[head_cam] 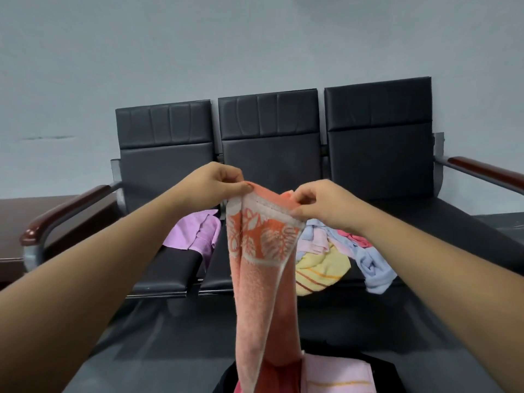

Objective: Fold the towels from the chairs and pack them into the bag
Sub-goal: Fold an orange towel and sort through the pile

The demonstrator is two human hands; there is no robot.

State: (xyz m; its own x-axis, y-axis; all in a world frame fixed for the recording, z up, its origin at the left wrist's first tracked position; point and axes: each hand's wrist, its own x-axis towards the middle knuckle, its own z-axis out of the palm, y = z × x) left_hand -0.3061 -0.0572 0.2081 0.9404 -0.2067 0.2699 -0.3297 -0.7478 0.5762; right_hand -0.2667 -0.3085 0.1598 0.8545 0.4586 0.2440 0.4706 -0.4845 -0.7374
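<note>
Orange towel (pixel 263 268) in both hands' grip

Black chairs (pixel 272 154) carry a purple towel (pixel 195 231) and mixed towels (pixel 334 251).

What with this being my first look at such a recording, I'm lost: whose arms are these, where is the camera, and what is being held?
There is no machine here. One camera sits on a person's head and looks forward and down, so the two bare arms reaching in are the wearer's own. The left hand and the right hand each pinch the top edge of an orange patterned towel, which hangs down between them. Behind it a row of three black chairs stands against a wall. A purple towel lies on the left seat. A loose pile of towels, yellow, blue and pink, lies further right. At the bottom edge is a black bag with a pink folded towel showing in it.
</note>
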